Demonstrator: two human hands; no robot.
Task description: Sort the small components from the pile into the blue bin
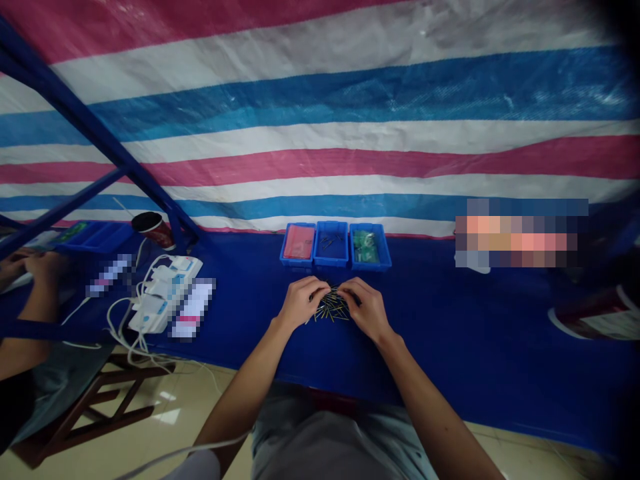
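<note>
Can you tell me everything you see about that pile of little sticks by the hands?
The pile is many thin, straight sticks, dark with yellowish and shiny bits, maybe metal. They lie loose and crisscrossed, pointing every way, on the blue table, nearer the person than the middle bin. The left hand and right hand are at its sides; whether they grip any sticks is too small to tell.
</note>
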